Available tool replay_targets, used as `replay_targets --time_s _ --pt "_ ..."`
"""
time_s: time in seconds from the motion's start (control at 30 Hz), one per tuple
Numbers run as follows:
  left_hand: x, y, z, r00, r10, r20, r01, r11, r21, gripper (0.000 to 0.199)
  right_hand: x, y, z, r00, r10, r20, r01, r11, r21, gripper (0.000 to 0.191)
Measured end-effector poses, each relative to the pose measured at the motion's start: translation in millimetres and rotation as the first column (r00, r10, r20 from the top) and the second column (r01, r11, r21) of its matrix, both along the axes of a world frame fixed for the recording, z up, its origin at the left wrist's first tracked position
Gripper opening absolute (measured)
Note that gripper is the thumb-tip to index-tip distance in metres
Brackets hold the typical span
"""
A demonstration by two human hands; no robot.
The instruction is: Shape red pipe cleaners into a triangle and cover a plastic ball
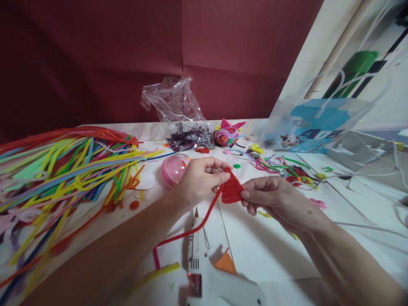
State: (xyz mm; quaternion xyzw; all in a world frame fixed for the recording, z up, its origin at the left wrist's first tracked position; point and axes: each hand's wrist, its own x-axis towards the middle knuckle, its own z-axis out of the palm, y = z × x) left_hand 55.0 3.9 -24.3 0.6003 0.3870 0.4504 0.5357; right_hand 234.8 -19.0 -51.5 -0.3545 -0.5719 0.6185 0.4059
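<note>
"What's being held there?"

"A ribbed red triangle (pixel 231 191), up above the white table (pixel 255 250). The left hand (pixel 202 180) pinches it near its top, and the right hand (pixel 276 197) has its lower right edge between thumb and fingers."

"Both closed on it, then. And that red strand (pixel 191 230)?"

"It trails from the triangle's left side, down over the glue gun (pixel 236 287), which lies with its nozzle pointing away."

"Past the hands?"

"A pink ball (pixel 170 172) just beyond the left one. Farther back, a clear bag (pixel 177 102) with dark purple stuff inside, and beside it a pink-eared head (pixel 224 136)."

"And to the sides?"

"Coloured stems (pixel 79 170) heaped on the left; a blue-and-white carrier (pixel 321 121) at the back right."
</note>
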Motion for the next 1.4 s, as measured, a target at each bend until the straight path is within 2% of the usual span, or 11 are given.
replay_targets --time_s 0.3,0.53,0.93,1.2,1.4 --pt "-0.3 -0.6 0.2 1.0 -0.017 0.012 0.017 1.0 0.003 0.013 -2.5 -0.8 3.4 1.0 -0.025 -0.005 0.025 0.999 -0.039 0.034" --pt "-1.4 -0.9 0.9 0.996 -0.06 0.067 0.064 0.996 -0.07 0.013 -0.4 1.0 2.3 0.992 0.05 -0.117 -0.066 0.989 -0.135 0.028" --pt "-2.7 -0.7 0.9 0.993 -0.057 0.1 0.068 0.992 -0.106 0.011 -2.1 1.4 0.0 0.983 0.081 -0.167 -0.11 0.979 -0.172 0.025" --pt "-2.5 -1.6 3.0 0.997 -0.049 0.059 0.058 0.986 -0.157 0.008 -5.0 0.4 0.0 0.982 0.118 -0.146 -0.14 0.978 -0.155 0.035" --pt "-3.0 -0.1 1.5 0.998 -0.05 0.035 0.055 0.988 -0.144 0.009 -5.6 0.5 -1.5 0.986 0.127 -0.105 -0.141 0.981 -0.137 0.042"
